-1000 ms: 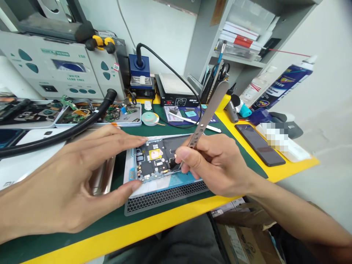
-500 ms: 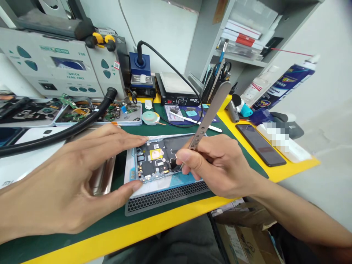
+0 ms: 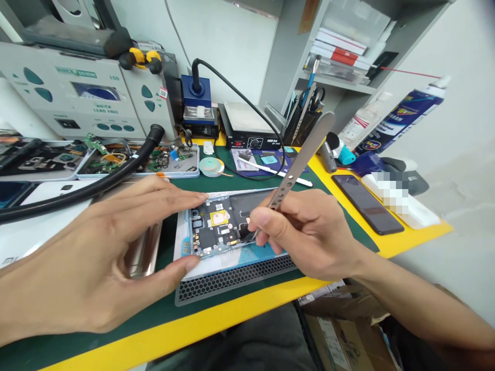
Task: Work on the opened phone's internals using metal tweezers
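An opened phone [image 3: 216,226] with its circuit board bare lies on a white and blue pad over a honeycomb plate [image 3: 232,278]. My left hand [image 3: 96,257] spans the phone's left end, forefinger on its far edge and thumb on its near edge. My right hand [image 3: 305,232] grips metal tweezers [image 3: 297,165] like a pen. Their tips reach down onto the board's right part, hidden behind my fingers.
Behind stand a grey rework station [image 3: 85,98], a black hose [image 3: 77,190], trays of circuit parts [image 3: 143,159], a blue solder stand [image 3: 196,98] and a small hot plate [image 3: 247,129]. A dark phone [image 3: 365,203] and a spray can [image 3: 398,118] are on the right.
The tweezers' upper end has tilted a little to the right. My right hand shifted slightly right. My left hand keeps its place on the phone.
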{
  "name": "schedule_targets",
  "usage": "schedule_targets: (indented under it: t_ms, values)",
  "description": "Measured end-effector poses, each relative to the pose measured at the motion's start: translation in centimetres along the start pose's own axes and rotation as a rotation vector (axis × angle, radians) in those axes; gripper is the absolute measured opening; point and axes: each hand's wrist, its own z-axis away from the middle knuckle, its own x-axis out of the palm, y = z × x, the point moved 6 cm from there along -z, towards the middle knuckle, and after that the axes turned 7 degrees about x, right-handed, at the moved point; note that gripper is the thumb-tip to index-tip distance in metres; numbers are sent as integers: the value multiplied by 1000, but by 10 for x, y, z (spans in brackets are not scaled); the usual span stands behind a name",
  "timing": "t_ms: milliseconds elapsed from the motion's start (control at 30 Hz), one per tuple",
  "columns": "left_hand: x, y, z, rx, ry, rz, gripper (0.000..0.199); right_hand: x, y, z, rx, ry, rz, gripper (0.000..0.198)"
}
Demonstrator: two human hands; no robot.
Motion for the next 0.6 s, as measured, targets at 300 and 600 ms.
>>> schedule_targets:
  t_ms: [300,600]
  values:
    - [0,0,0,-24,-7,26,57,1,-1,0,-13,12,30,40]
    - [-1,0,-1,-1,-20,21,57,2,-3,-1,-23,21,63,41]
